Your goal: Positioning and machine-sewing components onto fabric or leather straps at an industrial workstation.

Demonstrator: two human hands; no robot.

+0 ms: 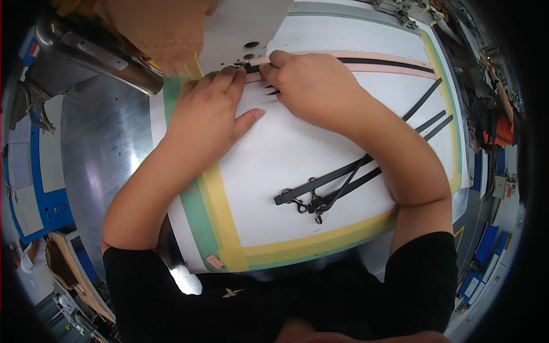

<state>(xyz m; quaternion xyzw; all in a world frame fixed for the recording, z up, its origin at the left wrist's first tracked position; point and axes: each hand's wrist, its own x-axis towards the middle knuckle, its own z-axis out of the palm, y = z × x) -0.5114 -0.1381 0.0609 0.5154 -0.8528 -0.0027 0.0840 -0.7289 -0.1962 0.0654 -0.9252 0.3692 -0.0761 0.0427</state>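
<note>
Currently steadying black strap (383, 63), upper centre of frame, with flat fingers of left hand (207, 108), clear of outspread thumb; pinching it with curled fingers of right hand (314, 83). Apparently partway done: laid between pink bands (386, 70), not yet released. Seemingly left: clasp-fitted straps (337, 173), right of centre.

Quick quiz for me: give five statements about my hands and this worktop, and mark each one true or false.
1. The left hand is nearer the silver tube than the right hand is. True.
2. The metal clasps lie on the pink strip. False: they lie on the white surface, nearer the body.
3. A black strip runs along the pink strip. True.
4. The black sleeves reach the wrists. False: both forearms are bare.
5. Yellow tape runs along the white surface's near edge. True.
</note>
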